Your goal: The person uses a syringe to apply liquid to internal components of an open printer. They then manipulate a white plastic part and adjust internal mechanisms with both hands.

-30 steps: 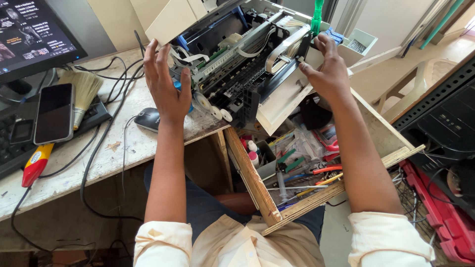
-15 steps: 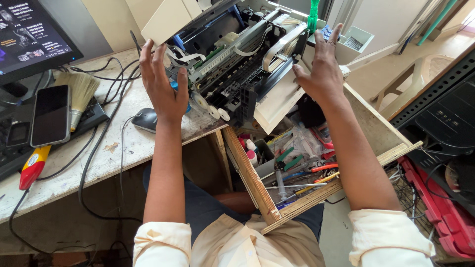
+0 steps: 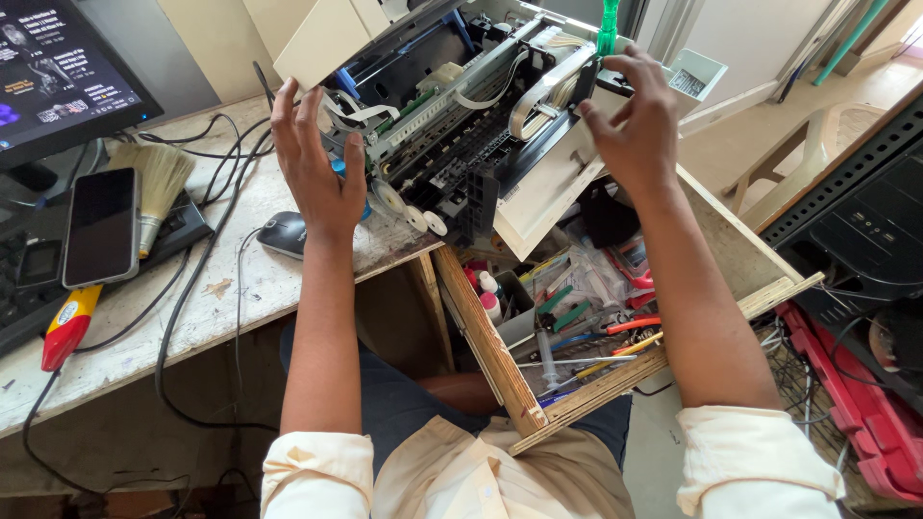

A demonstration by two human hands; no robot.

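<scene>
The opened printer shows cream matt plastic panels around black plastic framing, a bright metal rail, white plastic rollers and flat pale ribbon cables, with a translucent green plastic handle standing above it. The desk top is pale, rough and stained, while the open drawer is raw, unfinished plywood with layered edges. The phone has a glossy black glass face, the mouse is glossy dark plastic, the brush has pale straw-like bristles, and the sleeves are soft cream cloth.
</scene>
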